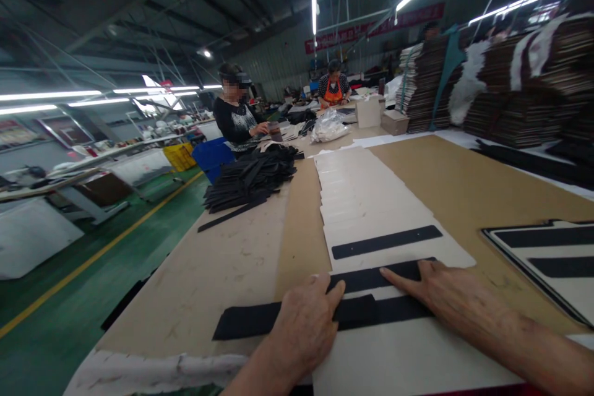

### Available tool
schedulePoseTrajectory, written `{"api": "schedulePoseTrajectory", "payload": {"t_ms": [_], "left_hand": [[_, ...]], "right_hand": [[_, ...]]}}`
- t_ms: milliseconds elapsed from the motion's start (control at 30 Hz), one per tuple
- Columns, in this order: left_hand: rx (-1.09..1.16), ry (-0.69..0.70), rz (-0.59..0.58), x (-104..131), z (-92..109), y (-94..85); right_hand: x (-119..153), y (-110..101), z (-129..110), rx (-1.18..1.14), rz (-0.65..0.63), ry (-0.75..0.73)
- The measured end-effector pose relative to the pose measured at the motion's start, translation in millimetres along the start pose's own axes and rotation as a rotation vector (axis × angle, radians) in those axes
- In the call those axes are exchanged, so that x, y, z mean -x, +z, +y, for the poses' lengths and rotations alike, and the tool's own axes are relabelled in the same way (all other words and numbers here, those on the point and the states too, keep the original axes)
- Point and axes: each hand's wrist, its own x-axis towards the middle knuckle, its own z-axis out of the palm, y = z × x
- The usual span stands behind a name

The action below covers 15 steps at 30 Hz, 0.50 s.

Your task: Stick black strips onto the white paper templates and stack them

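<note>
My left hand point(306, 315) is closed over a bundle of black strips point(245, 320), which sticks out on both sides of it. Its thumb and forefinger touch the left end of another black strip point(362, 279) lying across a cream panel. My right hand point(440, 288) rests on the right part of that same strip, thumb stretched out and fingers apart, pressing it flat. Below it, another black strip point(403, 309) crosses the nearest cream panel point(408, 359), partly hidden by the bundle. Farther up, a black strip point(387, 242) lies on the overlapping cream panels point(362, 189).
A heap of loose black strips point(250, 176) lies at the table's left edge. Panels with black strips point(552, 253) are stacked at right. Behind are a plastic bag point(329, 125), a cardboard box point(394, 122) and tall brown stacks point(510, 105). Two people point(234, 114) work farther back.
</note>
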Motion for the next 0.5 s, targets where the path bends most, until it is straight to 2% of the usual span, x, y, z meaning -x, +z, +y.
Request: {"api": "schedulePoseTrajectory", "payload": {"t_ms": [167,333,433,500], "left_hand": [[0.093,-0.046,0.05,8,-18,5.5],[0.209,-0.034,0.137,21,-34,11.0],[0.248,-0.006,0.213,26,-40,15.0],[0.245,0.01,0.259,29,-44,18.0]], "right_hand": [[16,11,17,-0.122,0.008,0.124],[36,19,44,-0.247,-0.011,0.127],[48,16,56,-0.375,-0.038,0.178],[55,6,51,-0.442,-0.011,0.236]]}}
